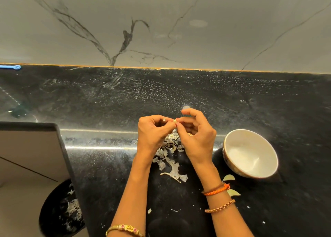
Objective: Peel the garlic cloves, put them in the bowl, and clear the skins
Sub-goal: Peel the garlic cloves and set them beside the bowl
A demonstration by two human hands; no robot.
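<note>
A small pale clove [174,120] sits pinched between both hands, held up above the black desk [107,165]. The left hand [152,131] curls its fingertips round one end of the clove; the right hand [196,134] nips the other end between thumb and finger, its remaining fingers bent. Right below the clove lies a heap of papery skins [169,154], strewn toward the person. Right of the clove stands a white bowl [250,153], tilted, near the right wrist. Far left of the clove, below the desk edge, a dark bin [60,210] holds more skins.
</note>
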